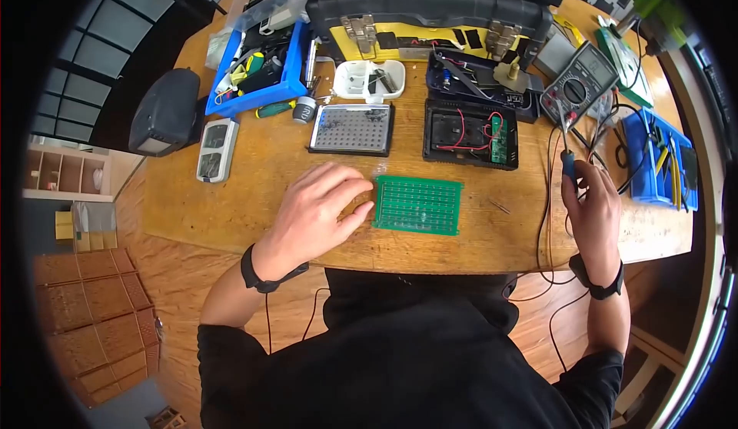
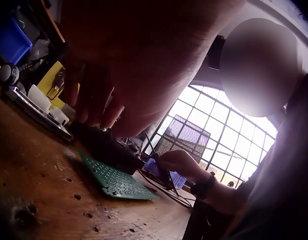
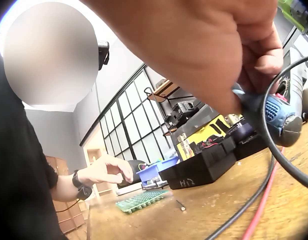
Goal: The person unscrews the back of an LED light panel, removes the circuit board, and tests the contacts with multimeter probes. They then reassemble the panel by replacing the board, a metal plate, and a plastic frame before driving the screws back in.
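Observation:
A green perforated circuit board [image 1: 419, 204] lies flat on the table in front of the person. My left hand [image 1: 319, 210] hovers at its left edge, fingers loosely bent and thumb apart, holding nothing. In the left wrist view the board [image 2: 114, 179] is below the fingertips. On the right, my right hand [image 1: 593, 210] grips a blue-and-black handle [image 1: 568, 164]. Up close that handle [image 3: 281, 116] has a dimpled blue grip and a dark end; the rest is hidden by the hand. Just beyond it stands a multimeter [image 1: 580, 84] with leads.
Behind the board are a parts case [image 1: 352, 129] and an opened black housing [image 1: 469, 156] with red wires. A blue bin [image 1: 288, 91] of tools is at left, another blue bin [image 1: 638, 141] at right. Cables [image 1: 544, 221] hang over the table's front edge. A large black toolbox [image 1: 430, 10] stands behind.

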`<state>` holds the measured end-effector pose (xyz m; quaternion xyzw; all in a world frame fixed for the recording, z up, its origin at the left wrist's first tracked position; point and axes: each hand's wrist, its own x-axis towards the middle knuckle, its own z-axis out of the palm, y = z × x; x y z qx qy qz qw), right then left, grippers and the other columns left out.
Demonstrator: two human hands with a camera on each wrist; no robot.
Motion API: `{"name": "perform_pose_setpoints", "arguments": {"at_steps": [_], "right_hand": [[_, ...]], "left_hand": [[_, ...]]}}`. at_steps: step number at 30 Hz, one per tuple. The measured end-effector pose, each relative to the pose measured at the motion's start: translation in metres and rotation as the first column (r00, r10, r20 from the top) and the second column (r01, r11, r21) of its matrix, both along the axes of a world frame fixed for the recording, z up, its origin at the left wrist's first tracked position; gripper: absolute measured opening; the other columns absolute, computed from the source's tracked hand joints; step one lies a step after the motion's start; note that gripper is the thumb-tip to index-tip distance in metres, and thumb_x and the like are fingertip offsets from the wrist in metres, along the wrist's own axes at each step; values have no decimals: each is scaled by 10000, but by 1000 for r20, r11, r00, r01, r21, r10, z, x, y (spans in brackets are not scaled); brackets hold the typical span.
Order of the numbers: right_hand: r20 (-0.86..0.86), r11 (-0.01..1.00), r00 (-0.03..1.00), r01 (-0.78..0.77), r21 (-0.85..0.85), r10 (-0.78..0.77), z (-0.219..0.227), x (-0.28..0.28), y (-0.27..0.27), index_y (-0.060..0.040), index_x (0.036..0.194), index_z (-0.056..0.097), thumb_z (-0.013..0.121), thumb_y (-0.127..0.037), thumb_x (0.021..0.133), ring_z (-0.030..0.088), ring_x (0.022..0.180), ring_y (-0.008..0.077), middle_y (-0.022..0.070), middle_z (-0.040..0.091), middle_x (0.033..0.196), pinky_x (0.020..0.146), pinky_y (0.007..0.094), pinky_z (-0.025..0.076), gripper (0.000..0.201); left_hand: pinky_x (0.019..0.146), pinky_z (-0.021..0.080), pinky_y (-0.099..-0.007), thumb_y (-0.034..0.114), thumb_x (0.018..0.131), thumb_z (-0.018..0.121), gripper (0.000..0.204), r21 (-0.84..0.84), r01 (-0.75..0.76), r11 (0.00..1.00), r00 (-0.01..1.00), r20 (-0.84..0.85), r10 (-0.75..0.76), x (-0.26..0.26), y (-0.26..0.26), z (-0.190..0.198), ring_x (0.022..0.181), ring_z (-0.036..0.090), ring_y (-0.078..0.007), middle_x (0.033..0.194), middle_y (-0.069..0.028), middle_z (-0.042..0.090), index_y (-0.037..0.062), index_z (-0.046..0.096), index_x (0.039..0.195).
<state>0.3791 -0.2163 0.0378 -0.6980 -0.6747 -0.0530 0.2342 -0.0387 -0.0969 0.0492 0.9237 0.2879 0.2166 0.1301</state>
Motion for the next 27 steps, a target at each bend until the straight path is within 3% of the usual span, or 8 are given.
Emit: {"name": "perform_pose_setpoints", "arguments": {"at_steps": [5,7,9,15,17,21,23,27], "right_hand": [[-309,987,947,-40,158,88,23,-43,10,11,1140,712,871,-1,881,767,776,175,92,771,969,620,312,550,303],[-503,990,853,-116,81,142,24,-63,16,28,1185,693,885,3,883,829,937,180,105,790,1000,698,284,613,359],[-813,963,528,-229,139,243,23,-92,19,48,1187,679,883,-14,900,830,989,206,128,792,1024,787,297,663,357],[-749,915,590,-399,54,301,45,-111,29,48,1263,680,905,-97,913,804,989,241,154,783,1092,860,353,667,440],[-728,927,621,-372,55,292,40,-101,22,31,1250,691,919,-133,899,787,972,252,148,780,1071,825,363,645,449],[-457,941,831,-337,42,318,28,-81,2,6,1173,722,918,-116,885,753,837,266,119,751,974,701,366,597,369],[-187,910,893,-386,150,410,23,-69,-12,-17,1087,734,912,-107,865,716,762,274,93,697,869,647,388,576,298],[-233,905,874,-415,98,426,17,-56,-41,-37,1010,708,864,-142,908,676,711,282,81,637,797,611,421,547,213]], "left_hand": [[831,626,-407,133,895,881,348,-103,107,989,983,159,-90,35,3,10,973,756,-298,1157,-122,748,27,739,1195],[830,631,-404,156,912,882,410,-162,150,975,972,205,-115,57,-2,13,984,766,-292,1182,-131,754,28,716,1265],[828,632,-410,190,940,873,541,-275,219,936,947,290,-136,78,-7,14,1013,774,-306,1245,-157,751,18,633,1393],[738,649,-388,206,1015,812,374,-443,222,869,967,215,-138,76,-9,12,811,800,-294,934,-137,787,-13,633,1259],[650,633,-342,218,1072,753,271,-786,28,617,978,148,144,62,-3,8,737,779,-201,899,-104,766,-13,626,1137],[536,530,-339,350,1131,648,346,-697,-308,648,948,-166,272,44,25,15,612,703,-142,709,-53,683,20,633,1028],[569,506,-442,414,1111,638,428,-344,-333,878,935,-238,262,39,41,-5,605,707,-301,658,-143,670,12,658,965],[717,518,-578,407,1081,614,457,-19,-303,953,888,-370,275,68,50,7,810,693,-509,788,-287,695,-21,698,943]]}}
